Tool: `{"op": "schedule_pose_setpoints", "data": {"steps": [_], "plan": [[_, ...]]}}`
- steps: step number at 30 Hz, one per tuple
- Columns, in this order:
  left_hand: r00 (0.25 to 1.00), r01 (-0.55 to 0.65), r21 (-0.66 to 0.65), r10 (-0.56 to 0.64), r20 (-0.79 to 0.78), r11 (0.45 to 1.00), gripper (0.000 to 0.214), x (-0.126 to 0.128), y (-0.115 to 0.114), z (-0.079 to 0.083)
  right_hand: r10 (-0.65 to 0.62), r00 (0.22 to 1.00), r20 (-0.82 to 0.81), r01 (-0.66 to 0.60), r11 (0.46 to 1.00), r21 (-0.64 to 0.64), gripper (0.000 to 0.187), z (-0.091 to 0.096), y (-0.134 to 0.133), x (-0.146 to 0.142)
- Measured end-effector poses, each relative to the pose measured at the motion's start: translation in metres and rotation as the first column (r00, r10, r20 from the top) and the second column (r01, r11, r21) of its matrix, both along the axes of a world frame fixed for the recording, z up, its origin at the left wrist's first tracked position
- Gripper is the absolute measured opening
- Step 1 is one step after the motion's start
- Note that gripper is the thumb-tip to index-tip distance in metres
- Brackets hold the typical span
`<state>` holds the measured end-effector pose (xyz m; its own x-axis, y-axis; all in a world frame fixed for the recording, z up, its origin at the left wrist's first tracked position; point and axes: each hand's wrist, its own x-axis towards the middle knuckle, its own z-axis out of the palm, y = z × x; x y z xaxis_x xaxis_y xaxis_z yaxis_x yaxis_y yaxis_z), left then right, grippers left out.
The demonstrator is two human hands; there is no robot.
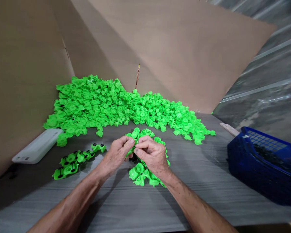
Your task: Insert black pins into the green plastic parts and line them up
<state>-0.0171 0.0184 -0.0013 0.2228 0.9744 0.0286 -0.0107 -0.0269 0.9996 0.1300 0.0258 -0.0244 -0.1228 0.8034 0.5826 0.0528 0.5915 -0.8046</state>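
My left hand is closed on a bright green plastic toy car body, thumb on top, mostly hidden by the fingers. Close against it, my right hand is pinched with thumb and forefinger together at the car body's edge; what sits between those fingertips is too small to make out. Some black wheel-like parts show just below the fingers. Under and around my right hand lies a small heap of green car bodies. To the left, several green car bodies with black wheels and axles lie in a slanting row.
A large mound of green car bodies lines the back of the grey table against cardboard walls. A white box-like device lies at left. The blue basket at right holds dark small parts. A thin stick rises behind the mound.
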Motion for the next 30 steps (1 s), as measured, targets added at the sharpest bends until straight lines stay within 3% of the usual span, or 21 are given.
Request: {"op": "schedule_pose_setpoints", "data": {"steps": [9, 16, 20, 23, 26, 28, 30], "plan": [[0.986, -0.125, 0.137, 0.139, -0.096, 0.983, 0.033, 0.006, -0.003, -0.002, -0.022, 0.999, -0.041, 0.025, 0.997, 0.079, 0.009, 0.004, -0.002, -0.003], [0.998, -0.056, -0.007, 0.055, -0.012, 0.998, 0.038, -0.001, 0.002, -0.002, 0.009, 0.999, 0.031, -0.008, 1.0, -0.029, 0.002, -0.003, 0.01, 0.006], [0.985, -0.171, -0.052, 0.169, -0.037, 0.984, 0.049, -0.01, 0.01, -0.001, -0.019, 0.986, 0.168, 0.028, 0.998, -0.052, 0.01, -0.004, 0.02, 0.024], [0.964, -0.263, -0.06, 0.26, -0.054, 0.963, 0.049, -0.014, 0.015, -0.002, -0.051, 0.879, 0.475, 0.044, 0.999, 0.025, 0.013, -0.002, 0.022, 0.035], [0.951, -0.31, -0.089, 0.308, -0.034, 0.947, 0.045, -0.015, 0.017, -0.006, -0.055, 0.655, 0.753, -0.013, 0.996, 0.085, 0.024, 0.0, 0.019, 0.039], [0.943, -0.333, -0.109, 0.333, -0.016, 0.937, 0.044, -0.016, 0.019, -0.008, -0.072, 0.536, 0.841, -0.027, 0.994, 0.103, 0.028, 0.002, 0.015, 0.039], [0.943, -0.332, -0.122, 0.334, -0.005, 0.935, 0.042, -0.016, 0.019, -0.009, -0.074, 0.471, 0.879, -0.039, 0.994, 0.104, 0.028, 0.004, 0.012, 0.037]]}}
